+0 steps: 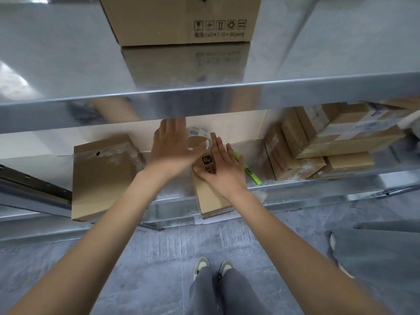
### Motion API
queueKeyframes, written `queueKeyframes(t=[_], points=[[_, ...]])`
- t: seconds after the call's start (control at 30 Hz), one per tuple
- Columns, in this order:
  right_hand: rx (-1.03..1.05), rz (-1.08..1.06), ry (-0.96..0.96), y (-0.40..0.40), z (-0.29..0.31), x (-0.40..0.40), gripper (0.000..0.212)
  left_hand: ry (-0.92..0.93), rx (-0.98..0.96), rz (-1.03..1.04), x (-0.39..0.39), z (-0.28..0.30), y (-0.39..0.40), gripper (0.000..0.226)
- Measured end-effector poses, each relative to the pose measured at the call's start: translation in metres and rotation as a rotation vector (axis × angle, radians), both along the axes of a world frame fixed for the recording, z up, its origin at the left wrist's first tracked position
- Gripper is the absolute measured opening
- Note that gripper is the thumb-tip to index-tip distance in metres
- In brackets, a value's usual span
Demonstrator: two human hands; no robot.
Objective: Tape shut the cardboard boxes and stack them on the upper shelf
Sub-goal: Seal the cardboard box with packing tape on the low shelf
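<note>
A narrow cardboard box (212, 201) with a black printed logo lies on the lower metal shelf (318, 181), its near end overhanging the front edge. My right hand (223, 170) presses flat on its top, fingers straight. A roll of clear tape (198, 136) stands at the box's far end. My left hand (171, 145) is beside the roll with fingers straight, their tips hidden behind the upper shelf's edge (204, 103); its thumb lies across the roll's lower rim. A closed cardboard box (179, 19) stands on the upper shelf.
A large taped cardboard box (102, 176) lies on the lower shelf to the left. A green marker (250, 171) lies right of my right hand. Several stacked boxes (318, 144) fill the shelf's right side. Grey fabric (375, 258) is at the right, over the floor.
</note>
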State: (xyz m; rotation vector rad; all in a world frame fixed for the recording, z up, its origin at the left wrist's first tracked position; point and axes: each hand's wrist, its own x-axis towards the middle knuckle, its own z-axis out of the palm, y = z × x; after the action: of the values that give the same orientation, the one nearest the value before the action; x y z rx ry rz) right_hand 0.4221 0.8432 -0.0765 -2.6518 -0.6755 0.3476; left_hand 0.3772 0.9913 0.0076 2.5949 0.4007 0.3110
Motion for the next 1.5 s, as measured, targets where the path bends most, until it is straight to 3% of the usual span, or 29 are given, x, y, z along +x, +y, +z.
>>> queueKeyframes(t=[0.07, 0.27, 0.47, 0.73, 0.9, 1.07, 1.5], points=[[0.01, 0.001, 0.004, 0.0, -0.001, -0.001, 0.095, 0.056, 0.077, -0.034, 0.019, 0.009, -0.011, 0.067], [0.019, -0.006, 0.012, 0.0, -0.003, 0.0, 0.097, 0.414, 0.048, -0.024, 0.054, 0.007, -0.005, 0.047], [0.025, -0.004, 0.009, 0.0, -0.004, 0.0, 0.095, 0.621, -0.3, -0.013, 0.049, 0.006, 0.023, 0.046], [0.035, 0.012, 0.016, -0.002, -0.004, 0.001, 0.095, 0.667, -0.555, -0.056, 0.042, 0.005, 0.033, 0.035], [0.026, 0.013, 0.013, -0.002, -0.003, 0.001, 0.095, 0.747, -0.762, -0.038, 0.036, 0.005, 0.039, 0.064], [0.02, 0.008, 0.014, -0.002, -0.004, 0.001, 0.095, 0.773, -0.669, 0.037, 0.047, -0.002, 0.043, 0.046], [0.034, 0.02, 0.037, -0.003, -0.004, 0.002, 0.094, 0.77, -0.694, 0.077, 0.048, -0.013, 0.053, 0.049]])
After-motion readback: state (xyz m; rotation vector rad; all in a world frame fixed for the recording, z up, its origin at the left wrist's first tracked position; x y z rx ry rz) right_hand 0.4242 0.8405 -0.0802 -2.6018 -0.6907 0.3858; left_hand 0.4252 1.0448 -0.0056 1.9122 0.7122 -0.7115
